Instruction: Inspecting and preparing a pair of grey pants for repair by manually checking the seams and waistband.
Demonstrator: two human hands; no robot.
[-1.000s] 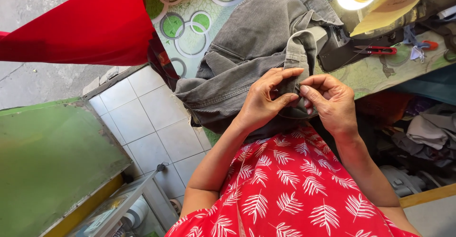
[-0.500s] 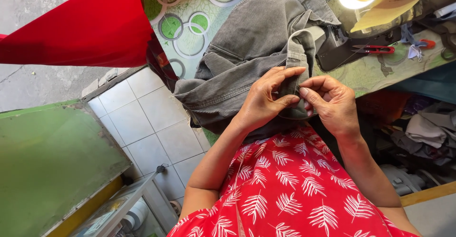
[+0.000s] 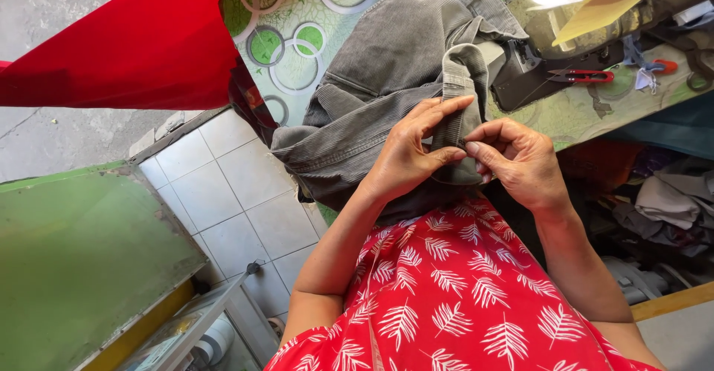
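From the head view, both hands meet over a folded strip of the grey corduroy trousers (image 3: 401, 81), which lie across the patterned tablecloth (image 3: 297, 14) and droop into the lap. The left hand (image 3: 405, 155) pinches the strip (image 3: 457, 96) between thumb and fingers; the right hand (image 3: 520, 159) is curled tight at its lower edge, thumb pressing on the cloth. Working that fold well, I'd judge, means keeping the ribs straight and the fold taut between both grips. Red-handled snips (image 3: 584, 75) lie well apart on the table, beside a black sewing machine (image 3: 520, 73). A red cloth (image 3: 149, 43) hangs to the left; nothing crowds the hands.
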